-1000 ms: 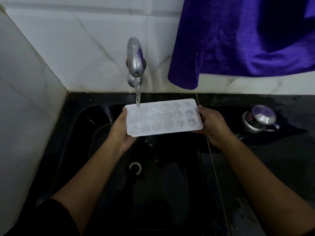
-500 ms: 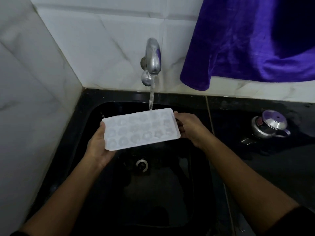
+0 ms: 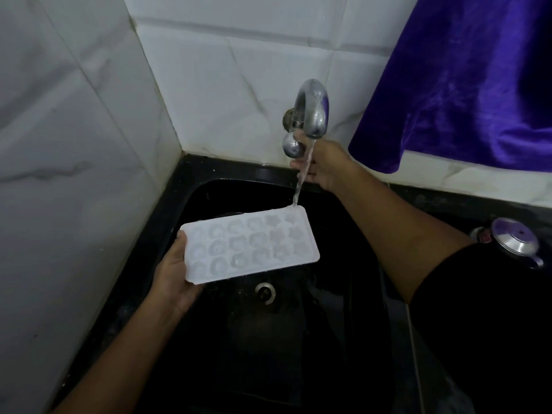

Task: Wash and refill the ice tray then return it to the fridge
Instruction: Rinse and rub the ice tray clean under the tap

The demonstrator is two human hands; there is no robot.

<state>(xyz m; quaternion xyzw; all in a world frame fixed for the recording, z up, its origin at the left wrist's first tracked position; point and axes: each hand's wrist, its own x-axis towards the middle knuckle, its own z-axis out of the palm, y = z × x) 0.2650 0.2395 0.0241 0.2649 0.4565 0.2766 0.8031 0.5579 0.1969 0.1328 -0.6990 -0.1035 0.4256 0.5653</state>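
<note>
The ice tray [image 3: 251, 249] has lost its right-side grip and is now carried by the left hand [image 3: 176, 270] alone. Its fingers curl under the tray's left end and the thumb lies over the rim, above the sink [image 3: 191, 186]. Beyond those fingertips the stream of water [image 3: 301, 177] strikes the tray's far right corner. The right hand [image 3: 325, 165] has gone up to the tap knob [image 3: 291, 146], with finger and thumb closed around it. Filling looks about finished, so the likely next steps are shutting off the water and then going to the fridge.
</note>
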